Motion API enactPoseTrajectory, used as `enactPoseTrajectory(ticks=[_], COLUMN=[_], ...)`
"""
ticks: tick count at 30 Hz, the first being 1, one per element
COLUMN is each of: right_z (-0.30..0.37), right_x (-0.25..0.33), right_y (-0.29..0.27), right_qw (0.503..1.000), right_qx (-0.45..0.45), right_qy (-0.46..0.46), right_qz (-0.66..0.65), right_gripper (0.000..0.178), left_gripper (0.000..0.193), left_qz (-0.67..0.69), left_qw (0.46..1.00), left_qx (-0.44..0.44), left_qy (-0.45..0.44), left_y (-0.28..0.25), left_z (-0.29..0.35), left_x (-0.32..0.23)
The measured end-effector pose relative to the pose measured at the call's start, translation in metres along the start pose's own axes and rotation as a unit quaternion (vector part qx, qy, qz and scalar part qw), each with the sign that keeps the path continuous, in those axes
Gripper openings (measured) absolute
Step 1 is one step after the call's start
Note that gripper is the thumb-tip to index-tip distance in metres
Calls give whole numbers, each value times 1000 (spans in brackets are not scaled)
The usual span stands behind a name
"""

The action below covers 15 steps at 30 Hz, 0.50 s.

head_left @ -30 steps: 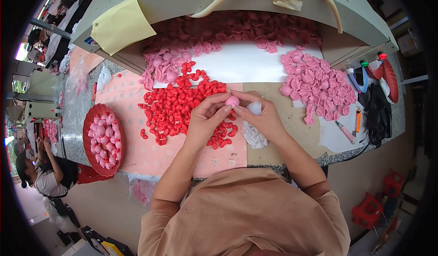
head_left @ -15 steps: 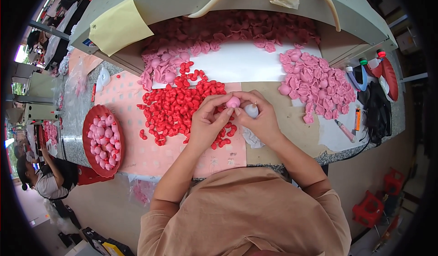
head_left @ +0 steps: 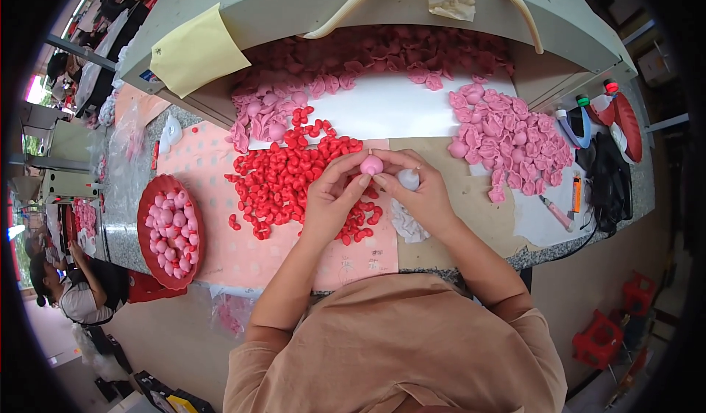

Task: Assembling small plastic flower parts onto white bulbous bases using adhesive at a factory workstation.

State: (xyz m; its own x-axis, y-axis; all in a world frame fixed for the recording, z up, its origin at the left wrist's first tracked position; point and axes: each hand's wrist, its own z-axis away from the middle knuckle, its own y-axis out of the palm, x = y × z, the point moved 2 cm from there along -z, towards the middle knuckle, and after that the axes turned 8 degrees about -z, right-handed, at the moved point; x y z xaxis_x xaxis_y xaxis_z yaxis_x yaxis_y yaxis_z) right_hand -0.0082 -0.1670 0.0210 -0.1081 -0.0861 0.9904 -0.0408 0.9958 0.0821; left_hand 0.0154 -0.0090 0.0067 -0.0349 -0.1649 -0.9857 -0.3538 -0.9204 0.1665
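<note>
A round pink ball-shaped piece [head_left: 372, 165] is pinched between the fingertips of both hands, over the middle of the bench. My left hand [head_left: 331, 196] closes on its left side, thumb and fingers curled inward. My right hand [head_left: 428, 203] grips the other side and also keeps a small whitish squeeze bottle [head_left: 408, 180] tucked in its fingers. Left of and partly beneath my left hand spreads a heap of small glossy red pieces [head_left: 276, 177]. A crumpled white tissue [head_left: 407, 222] lies just under my right hand.
A red scalloped bowl [head_left: 197, 255] of pink balls stands left. Pink cupped pieces [head_left: 507, 141] are heaped right, with more beneath the grey hood [head_left: 309, 5]. A pink-and-white tube [head_left: 557, 213] and an orange lighter-like item [head_left: 576, 194] lie right. Another person [head_left: 81, 295] works far left.
The view has shifted slightly. Both hands keep their hold on the pink ball, which has tilted a little between the fingertips; the bottle stays in my right hand.
</note>
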Motion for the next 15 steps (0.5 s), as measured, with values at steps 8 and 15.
enactPoseTrajectory(ticks=[8,15], right_z=[0,-1], right_x=[1,-6], right_y=[-7,-11], right_qw=[997,999], right_qx=[24,40], right_qy=[68,-4], right_qz=[-33,21], right_gripper=[32,31], left_gripper=[49,49], left_qz=[30,23], left_qw=[996,997], left_qx=[49,42], left_qy=[-62,-62], left_y=[-1,-2], left_z=[1,1], left_x=[3,4])
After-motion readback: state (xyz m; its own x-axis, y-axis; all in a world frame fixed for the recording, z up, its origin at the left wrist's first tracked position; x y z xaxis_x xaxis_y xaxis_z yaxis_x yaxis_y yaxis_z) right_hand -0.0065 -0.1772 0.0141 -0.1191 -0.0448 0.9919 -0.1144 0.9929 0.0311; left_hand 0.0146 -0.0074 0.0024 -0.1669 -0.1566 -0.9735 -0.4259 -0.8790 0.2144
